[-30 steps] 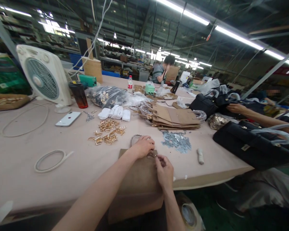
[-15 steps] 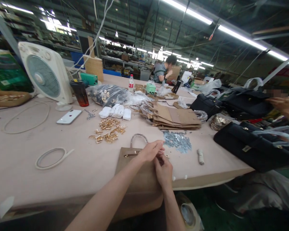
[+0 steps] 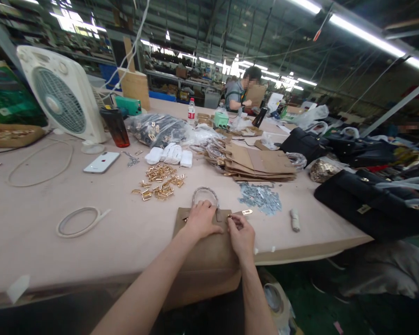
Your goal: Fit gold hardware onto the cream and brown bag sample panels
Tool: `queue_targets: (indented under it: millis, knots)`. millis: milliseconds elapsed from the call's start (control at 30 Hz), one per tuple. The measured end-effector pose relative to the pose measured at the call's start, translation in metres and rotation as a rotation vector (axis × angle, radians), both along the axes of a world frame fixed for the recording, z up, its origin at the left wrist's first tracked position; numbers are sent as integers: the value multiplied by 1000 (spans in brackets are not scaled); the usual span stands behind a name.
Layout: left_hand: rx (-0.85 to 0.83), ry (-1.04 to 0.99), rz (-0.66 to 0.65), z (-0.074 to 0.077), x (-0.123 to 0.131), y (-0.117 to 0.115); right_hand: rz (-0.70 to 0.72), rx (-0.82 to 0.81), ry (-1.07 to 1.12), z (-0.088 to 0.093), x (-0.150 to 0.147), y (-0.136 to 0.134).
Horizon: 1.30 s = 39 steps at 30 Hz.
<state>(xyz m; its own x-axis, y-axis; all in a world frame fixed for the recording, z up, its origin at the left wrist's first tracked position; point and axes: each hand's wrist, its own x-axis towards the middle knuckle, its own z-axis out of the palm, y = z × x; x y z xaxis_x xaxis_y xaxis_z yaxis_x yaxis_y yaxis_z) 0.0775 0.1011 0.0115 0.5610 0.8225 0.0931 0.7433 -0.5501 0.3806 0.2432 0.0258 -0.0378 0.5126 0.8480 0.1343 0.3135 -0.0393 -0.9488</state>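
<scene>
A brown handbag point(image 3: 206, 253) lies flat at the near edge of the table, its wrapped handle point(image 3: 205, 191) pointing away from me. My left hand point(image 3: 201, 218) rests on the bag's top edge just below the handle, fingers curled down onto it. My right hand point(image 3: 240, 235) pinches the end of a small strap with a gold metal tab point(image 3: 246, 212) at the bag's upper right corner. A pile of gold metal fittings point(image 3: 160, 181) lies beyond the bag to the left. A heap of small silver metal pieces point(image 3: 261, 196) lies beyond it to the right.
A white fan point(image 3: 61, 95), dark cup point(image 3: 115, 127) and white phone point(image 3: 101, 162) stand at the left. A stack of brown bags point(image 3: 258, 165) sits mid-table; black handbags point(image 3: 370, 204) lie at the right. A white cord loop point(image 3: 77, 222) lies near left. Another person point(image 3: 242, 93) works at the far end.
My left hand came back down onto the bag's top under the handle. My right hand moved up to the strap tab. The co-worker's arm at the right has gone from view.
</scene>
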Motion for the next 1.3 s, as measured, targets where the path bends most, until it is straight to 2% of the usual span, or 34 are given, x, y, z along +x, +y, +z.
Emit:
queue_targets:
  millis: [133, 367, 900, 1300]
  knots:
    - [-36, -6, 33, -7, 6, 9, -2, -2, -31, 2, -2, 0]
    - [-94, 2, 30, -3, 10, 16, -11, 2, -77, 3, -5, 1]
    - [-35, -37, 41, -13, 10, 16, -13, 2, -165, 2, -9, 3]
    - [-12, -50, 31, -17, 9, 16, 5, -101, -473, 18, -17, 7]
